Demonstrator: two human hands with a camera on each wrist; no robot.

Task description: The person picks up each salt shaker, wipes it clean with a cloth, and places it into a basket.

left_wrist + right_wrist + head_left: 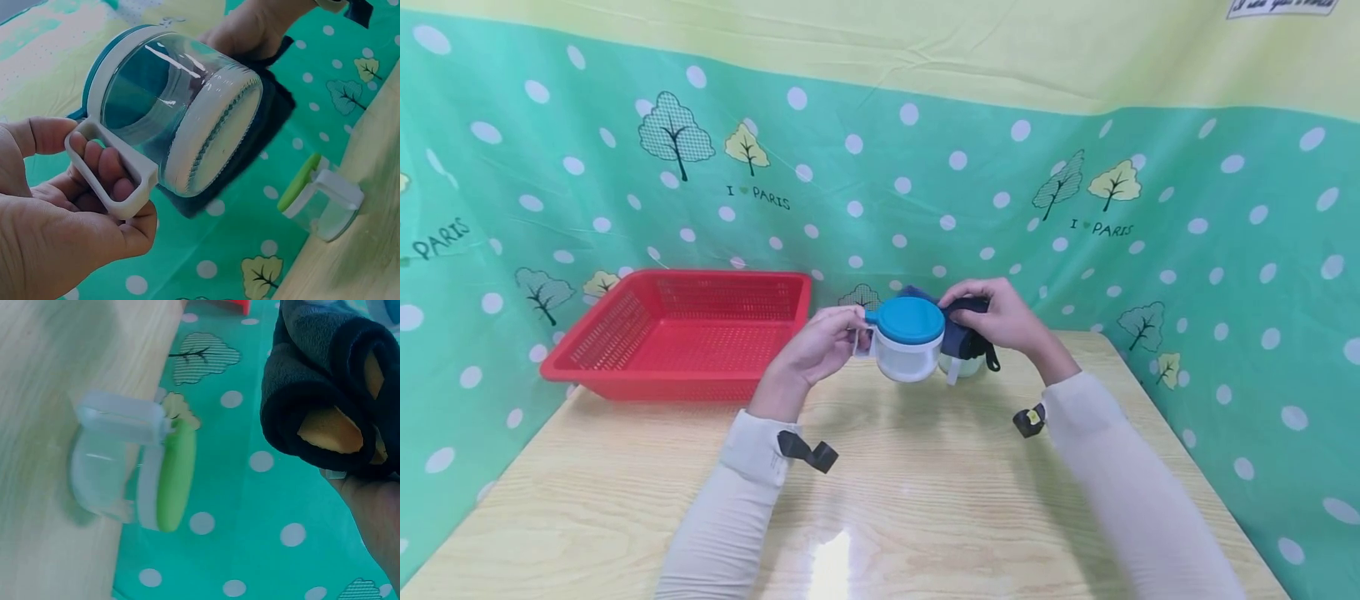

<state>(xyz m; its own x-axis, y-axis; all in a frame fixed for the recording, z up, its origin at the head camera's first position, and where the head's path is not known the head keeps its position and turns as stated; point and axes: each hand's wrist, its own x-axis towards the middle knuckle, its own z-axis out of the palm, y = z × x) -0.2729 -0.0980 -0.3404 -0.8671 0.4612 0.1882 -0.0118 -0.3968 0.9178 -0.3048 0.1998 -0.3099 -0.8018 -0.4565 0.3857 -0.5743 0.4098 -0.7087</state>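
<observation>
A clear glass seasoning jar (pixel 908 360) with a blue lid (pixel 912 321) and white handle is held up over the table. My left hand (pixel 822 348) grips that handle (pixel 112 169), fingers curled through the loop in the left wrist view. My right hand (pixel 1006 318) holds a dark, rolled cloth (pixel 957 340) close against the jar's right side. In the right wrist view the cloth (pixel 312 394) shows its folded layers. Behind and below the cloth, a second jar (pixel 325 206) with a green lid (pixel 176 478) stands on the table, partly hidden in the head view.
A red plastic basket (pixel 662 388) with perforated walls sits at the table's back left. The wooden table (pixel 925 508) runs back to a green dotted curtain (pixel 880 167). Black straps (pixel 805 452) circle the sleeves at both wrists.
</observation>
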